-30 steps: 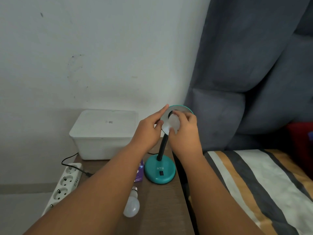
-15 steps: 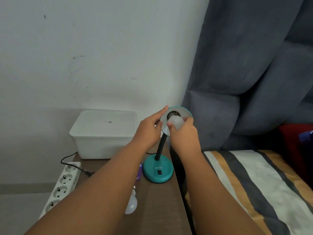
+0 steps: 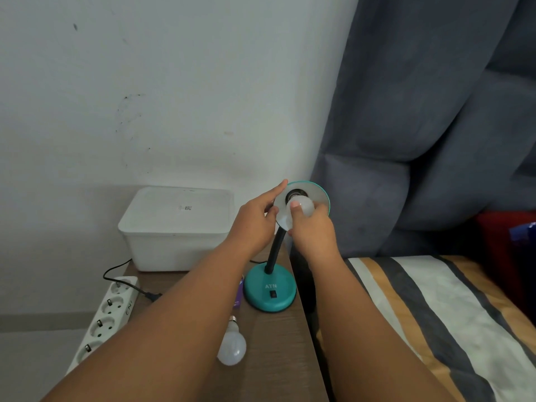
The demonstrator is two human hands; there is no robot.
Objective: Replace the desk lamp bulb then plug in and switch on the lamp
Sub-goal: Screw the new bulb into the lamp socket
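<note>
A teal desk lamp stands on the wooden table, its round base [image 3: 270, 291] carrying a black switch. Its shade [image 3: 320, 195] is tilted up toward me. My left hand [image 3: 256, 220] grips the shade's left rim. My right hand [image 3: 311, 227] is closed around a white bulb [image 3: 304, 206] whose base points into the dark socket at the shade's centre. Another white bulb [image 3: 232, 345] lies loose on the table near my left forearm. A white power strip [image 3: 107, 311] lies at the table's left edge with a black cord beside it.
A white lidded box [image 3: 177, 227] sits at the back of the wooden table [image 3: 275, 358] against the wall. A small purple package [image 3: 238, 297] peeks out beside the lamp base. A striped bed [image 3: 435, 314] and a grey padded headboard [image 3: 420, 126] lie to the right.
My right hand has brought the bulb up from the lower edge of the shade to the socket at its centre. The left hand stays on the shade's rim.
</note>
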